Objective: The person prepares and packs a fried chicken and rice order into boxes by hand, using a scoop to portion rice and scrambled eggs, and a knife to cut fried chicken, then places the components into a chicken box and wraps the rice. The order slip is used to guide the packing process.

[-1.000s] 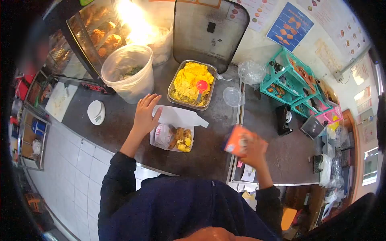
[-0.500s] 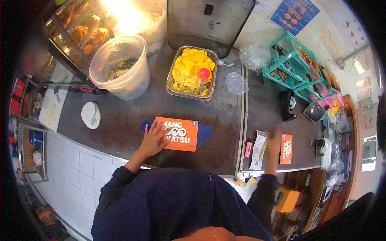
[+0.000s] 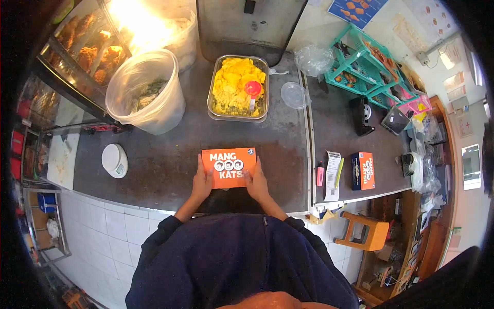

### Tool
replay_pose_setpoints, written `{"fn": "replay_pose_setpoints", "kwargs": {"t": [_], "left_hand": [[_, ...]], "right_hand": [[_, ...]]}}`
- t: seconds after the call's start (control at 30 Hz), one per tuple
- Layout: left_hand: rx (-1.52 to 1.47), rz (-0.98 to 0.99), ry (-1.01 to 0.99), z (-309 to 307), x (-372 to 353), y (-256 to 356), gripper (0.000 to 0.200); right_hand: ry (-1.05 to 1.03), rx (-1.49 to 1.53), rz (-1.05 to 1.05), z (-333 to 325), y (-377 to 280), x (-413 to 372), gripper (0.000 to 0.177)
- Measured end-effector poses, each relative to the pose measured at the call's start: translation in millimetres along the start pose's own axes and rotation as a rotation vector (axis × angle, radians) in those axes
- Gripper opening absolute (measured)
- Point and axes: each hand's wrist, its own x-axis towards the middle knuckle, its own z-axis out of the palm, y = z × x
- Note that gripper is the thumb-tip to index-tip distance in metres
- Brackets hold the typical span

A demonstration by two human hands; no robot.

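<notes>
An orange takeaway box [image 3: 229, 168] with white "MANG KATSU" lettering lies on the dark counter in front of me. My left hand [image 3: 203, 181] is closed on its left side, thumb over the top and fingers along the edge. At the opposite side, my right hand [image 3: 258, 184] grips the box the same way, its thumb covering the end of the lettering. The undersides of both hands' grips are hidden. Beyond the box stands a metal tray [image 3: 211, 109] of yellow food [image 3: 234, 85], with a red scoop [image 3: 252, 88] resting in it.
A digital scale [image 3: 114, 160] and a plastic-lined tub [image 3: 172, 110] stand to the left. On the right-hand counter lie a receipt [image 3: 332, 188], a pink highlighter [image 3: 320, 175], a second orange box [image 3: 366, 170] and a black tape dispenser [image 3: 363, 117]. Teal baskets [image 3: 355, 77] stand behind them.
My right hand has come from the right-hand counter to the box's right side. My left hand has shifted to its left edge. The blue side flaps no longer stick out.
</notes>
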Motion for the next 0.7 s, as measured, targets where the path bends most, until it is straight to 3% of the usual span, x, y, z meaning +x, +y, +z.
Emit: {"fn": "replay_pose_setpoints", "kwargs": {"t": [0.17, 0.3, 0.4, 0.43, 0.5, 0.63, 0.7], "left_hand": [[-0.034, 0.028, 0.138, -3.3, 20.9, -33.3, 0.047], [-0.429, -0.243, -0.162, -24.7, 39.3, -46.4, 0.046], [-0.445, -0.403, -0.154, -35.9, 30.4, -22.1, 0.051], [-0.490, -0.397, -0.099, -35.9, 25.8, -9.1, 0.053], [-0.494, -0.408, -0.071, -31.4, 23.9, 0.8, 0.051], [-0.486, -0.374, -0.036, -26.8, 23.3, 8.7, 0.046], [-0.455, -0.318, -0.057, -27.0, 28.1, -3.2, 0.045]], "right_hand": [[-0.110, 0.270, 0.027, -13.0, 23.4, 24.0, 0.050], [-0.207, 0.124, 0.177, -41.1, 11.9, 43.0, 0.049], [-0.298, 0.000, 0.189, -61.7, 14.9, 56.2, 0.041], [-0.310, 0.083, 0.291, -67.0, 1.5, 56.3, 0.043], [-0.329, 0.073, 0.275, -58.9, 28.2, 62.9, 0.043], [-0.249, -0.047, 0.233, -62.8, 8.0, 56.7, 0.041], [-0.205, 0.034, 0.182, -57.6, 17.2, 52.1, 0.046]]}}
